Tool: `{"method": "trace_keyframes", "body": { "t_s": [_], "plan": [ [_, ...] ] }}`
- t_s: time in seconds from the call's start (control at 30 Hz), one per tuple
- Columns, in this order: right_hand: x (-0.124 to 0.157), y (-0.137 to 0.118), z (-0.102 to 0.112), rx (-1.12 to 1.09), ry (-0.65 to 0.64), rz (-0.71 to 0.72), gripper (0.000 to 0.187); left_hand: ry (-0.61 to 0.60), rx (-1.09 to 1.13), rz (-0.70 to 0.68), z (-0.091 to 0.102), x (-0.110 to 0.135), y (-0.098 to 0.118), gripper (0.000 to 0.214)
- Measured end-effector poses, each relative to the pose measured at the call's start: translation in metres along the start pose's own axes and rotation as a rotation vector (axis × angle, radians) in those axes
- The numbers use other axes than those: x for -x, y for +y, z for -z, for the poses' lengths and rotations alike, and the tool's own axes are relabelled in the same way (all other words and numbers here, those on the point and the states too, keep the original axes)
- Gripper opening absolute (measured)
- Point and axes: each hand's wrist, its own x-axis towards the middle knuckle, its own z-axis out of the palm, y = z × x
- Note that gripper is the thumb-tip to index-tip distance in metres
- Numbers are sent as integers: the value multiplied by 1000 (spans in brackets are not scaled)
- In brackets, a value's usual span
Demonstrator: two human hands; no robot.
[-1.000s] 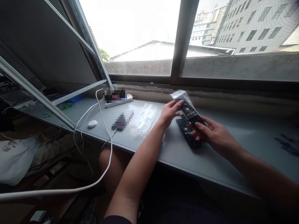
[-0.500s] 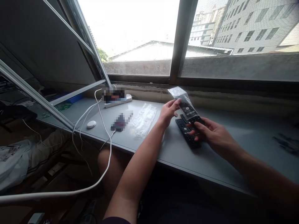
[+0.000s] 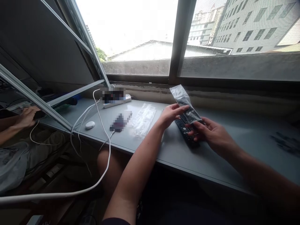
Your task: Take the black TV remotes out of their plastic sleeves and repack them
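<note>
A black remote control sits inside a clear plastic bag, held tilted above the table. My left hand is closed on the bag from the left, its fingers pressing along the upper part of the remote. At the lower end, my right hand grips the remote with thumb and fingers, hiding that end. Beneath them, more black remote controls lie on the table, partly covered by my hands. Several flat clear plastic bags lie left of my left forearm.
On the grey table are a white round object, a blurred phone-like item on a cable and a power strip. A white cable loops in front. Metal framing crosses the left; beyond it are another person's hands.
The bag has come further down over the remote, reaching my right hand. My left fingers have shifted down along it. Another person's hands have appeared at the far left.
</note>
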Motion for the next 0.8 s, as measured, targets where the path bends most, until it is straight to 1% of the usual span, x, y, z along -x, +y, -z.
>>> {"method": "trace_keyframes", "body": {
  "t_s": [0.07,0.13,0.27,0.4,0.53,0.63,0.8],
  "plan": [
    [1,-2,0,7,2,9,56,-1,24,27,0,-1,1,56],
    [1,-3,-1,20,5,5,52,23,80,46,0,-3,2,52],
    [0,-3,0,39,14,-14,50,107,171,7,1,-6,5,46],
    [0,-2,1,2,-18,-16,53,165,207,-54,4,-8,6,45],
    [1,-6,0,-5,-41,-3,60,190,224,-80,6,-9,6,42],
    [3,-9,0,49,-36,-16,61,160,219,-67,4,-8,6,42],
    [6,-11,-2,92,-24,-4,59,10,207,-43,-2,-1,10,44]
  ]
}}
